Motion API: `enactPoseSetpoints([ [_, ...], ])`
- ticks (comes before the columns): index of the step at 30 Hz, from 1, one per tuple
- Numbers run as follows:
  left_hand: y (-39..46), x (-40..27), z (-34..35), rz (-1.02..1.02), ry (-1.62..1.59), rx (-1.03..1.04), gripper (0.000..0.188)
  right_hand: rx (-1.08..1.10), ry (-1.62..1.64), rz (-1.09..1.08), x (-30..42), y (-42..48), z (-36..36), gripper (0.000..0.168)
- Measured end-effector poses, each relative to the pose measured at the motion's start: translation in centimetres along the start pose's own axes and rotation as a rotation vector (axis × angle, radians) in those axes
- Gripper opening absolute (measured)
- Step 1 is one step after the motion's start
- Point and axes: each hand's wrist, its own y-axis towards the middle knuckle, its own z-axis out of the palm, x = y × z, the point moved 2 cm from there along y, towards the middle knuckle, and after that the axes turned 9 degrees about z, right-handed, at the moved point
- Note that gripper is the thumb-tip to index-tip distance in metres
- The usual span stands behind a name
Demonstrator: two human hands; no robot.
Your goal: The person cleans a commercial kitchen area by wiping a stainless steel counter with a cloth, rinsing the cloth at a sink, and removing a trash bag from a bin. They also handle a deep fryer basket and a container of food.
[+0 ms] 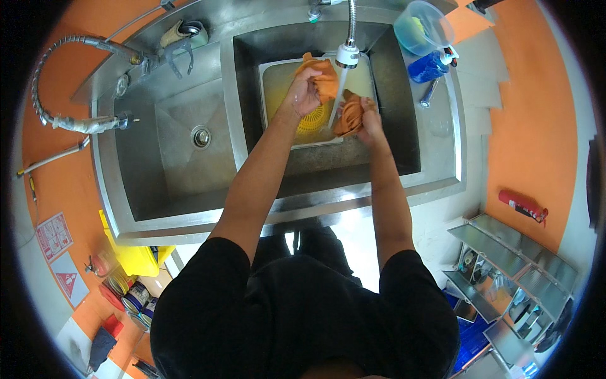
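Observation:
My left hand (304,97) grips a bunched orange cloth (325,81) above a rectangular tub (262,92) of yellowish water in the right sink basin. Another wad of orange cloth (349,116) is held in my right hand (370,122), lower and to the right. The two wads look apart, though I cannot tell for certain that they are separate cloths. Between them a stream of water (339,92) falls from the white tap nozzle (348,56). A yellow slotted plastic piece (312,121) shows in the tub below my hands.
Left of the divider lies a second steel basin (194,166) with a drain (201,137). A spring-hose tap (85,122) arches over its left rim. On the right ledge stand a clear plastic tub (423,28) and a blue spray bottle (428,67). A holder (196,34) with utensils sits at the back.

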Motion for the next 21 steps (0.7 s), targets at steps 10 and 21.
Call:
enactPoseSetpoints([
  [10, -1.3, 2.8, 0.9, 0.096, 2.032, 0.065, 0.025, 0.108, 0.285, 0.101, -2.9, 2.3, 6.0, 0.045],
  [21, -0.3, 3.8, -2.9, -0.188, 0.981, 0.147, 0.089, 0.262, 0.324, -0.02, -1.6, 3.7, 4.3, 0.036],
])
